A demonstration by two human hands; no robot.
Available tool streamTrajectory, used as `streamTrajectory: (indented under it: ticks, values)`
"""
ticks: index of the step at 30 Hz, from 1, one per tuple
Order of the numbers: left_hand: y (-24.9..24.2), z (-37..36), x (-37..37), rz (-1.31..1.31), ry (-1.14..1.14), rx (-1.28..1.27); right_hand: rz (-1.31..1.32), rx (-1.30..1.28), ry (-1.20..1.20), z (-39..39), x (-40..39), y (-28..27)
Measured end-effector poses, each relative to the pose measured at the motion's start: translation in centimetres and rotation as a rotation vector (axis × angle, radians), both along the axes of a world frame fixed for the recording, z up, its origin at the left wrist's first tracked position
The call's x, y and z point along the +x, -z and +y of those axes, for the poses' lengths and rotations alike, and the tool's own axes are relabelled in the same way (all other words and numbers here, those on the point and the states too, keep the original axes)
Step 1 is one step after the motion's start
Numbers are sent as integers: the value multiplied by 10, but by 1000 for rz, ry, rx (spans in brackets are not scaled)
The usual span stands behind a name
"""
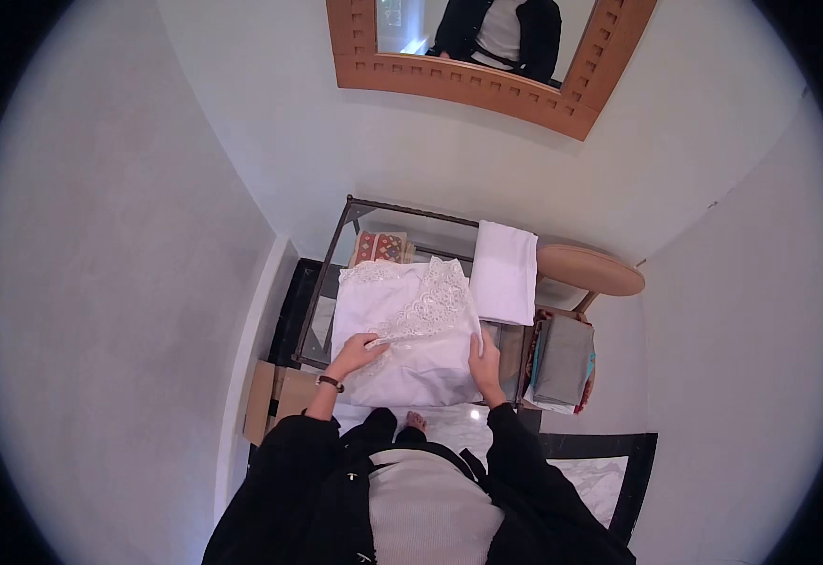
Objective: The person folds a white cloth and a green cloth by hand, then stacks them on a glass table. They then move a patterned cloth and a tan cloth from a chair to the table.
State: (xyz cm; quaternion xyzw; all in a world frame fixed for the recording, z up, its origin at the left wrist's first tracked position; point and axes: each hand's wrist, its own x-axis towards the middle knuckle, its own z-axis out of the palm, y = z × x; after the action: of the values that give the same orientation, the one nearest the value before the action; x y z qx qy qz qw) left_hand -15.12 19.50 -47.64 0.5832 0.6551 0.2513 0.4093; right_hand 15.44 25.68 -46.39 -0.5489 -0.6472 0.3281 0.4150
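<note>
I am looking down at a white folded cloth with a lace-trimmed edge (410, 330), which is lying on the glass-topped, dark metal-framed surface (360, 218) directly in front of me, and both of my hands are sitting on its near half. My left hand (357, 352) is resting on the near-left part, just below the lace band, with its grip spread and fingers lying flat on the fabric rather than pinching it (I am fairly sure of that, though the fingertips are small in this view). My right hand (485, 359) is at the near-right edge of the cloth, fingers pointing away from me along that edge; I cannot tell whether its grip is closing on the hem or only pressing against it. The cloth's long axis is running away from me, from the near edge of the surface toward the wall, and the lace band is crossing it diagonally, from the left hand up to the far right corner. The left hand is nearer the lace, the right nearer the plain side edge. The fabric is looking soft, thin and layered, with the scalloped lace lying on top. Just beyond it to the right a plain white folded towel (504, 273) is lying, touching or nearly touching the cloth, and a grey folded fabric pile (562, 363) is sitting on a seat well off to my right.
</note>
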Motion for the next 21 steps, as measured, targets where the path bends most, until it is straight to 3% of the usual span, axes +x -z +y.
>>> streamTrajectory:
  ticks: [1,5,7,10,12,14,17,20,21]
  values:
    - [1,-1,-7,-139,10,-47,6,-60,-39,-6,5,5]
    - [16,-5,-9,301,-24,110,46,-213,-104,-19,16,39]
    - [-24,-8,4,581,-19,50,83,-224,-131,-17,17,56]
    - [-9,-7,-13,645,109,-35,182,-221,-183,-17,22,61]
    - [-8,-1,-34,346,70,-16,290,-240,-178,-18,22,60]
    - [-9,-4,-46,168,10,12,175,-277,-166,-22,24,65]
    - [-31,-20,-34,376,-103,50,150,-361,-183,-30,28,58]
    - [-11,-35,-27,378,-275,348,88,-523,-315,-42,42,18]
    - [-5,-38,-26,418,-281,323,50,-589,-378,-44,46,13]
